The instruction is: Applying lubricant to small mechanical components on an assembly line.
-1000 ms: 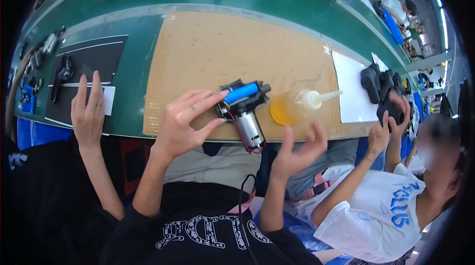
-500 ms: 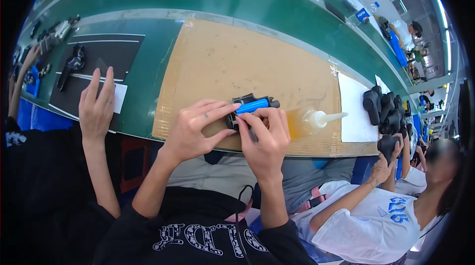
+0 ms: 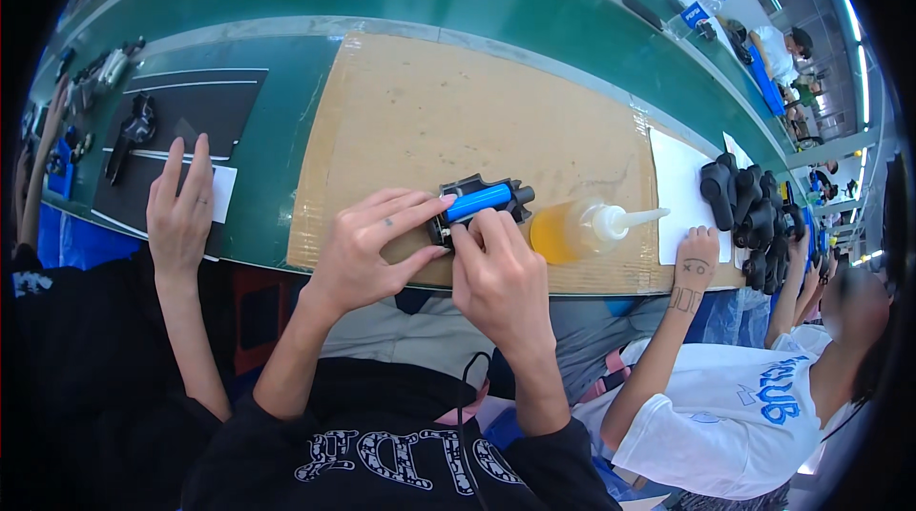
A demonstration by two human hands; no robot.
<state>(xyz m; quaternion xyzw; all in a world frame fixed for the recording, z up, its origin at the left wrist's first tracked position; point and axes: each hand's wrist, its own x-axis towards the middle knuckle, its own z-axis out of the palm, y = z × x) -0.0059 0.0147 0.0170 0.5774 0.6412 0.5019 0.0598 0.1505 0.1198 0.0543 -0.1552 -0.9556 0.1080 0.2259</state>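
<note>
A black plastic housing [image 3: 520, 198] with a blue cylinder [image 3: 480, 202] lying along it is just above the near part of the cardboard sheet. My left hand [image 3: 372, 239] grips the housing's left end between thumb and fingertips. Pressed against the near side of the housing, my right hand [image 3: 504, 272] has its fingers closed in a pinch. Whatever is between those fingers is hidden. Right of the housing stands a squeeze bottle [image 3: 572, 231] of amber liquid, its white nozzle pointing right.
The cardboard [image 3: 458, 105] covers the green bench before me. At left, a co-worker's hand [image 3: 181, 210] hovers by a dark mat [image 3: 181, 115] holding a black part [image 3: 134, 134]. At right, another co-worker's hand [image 3: 698, 249] rests near white paper [image 3: 673, 167] and piled black parts [image 3: 749, 196].
My right fingers have curled in closer against the near side of the housing. My left hand keeps its grip. The right-hand co-worker's hand has moved onto the paper's near edge.
</note>
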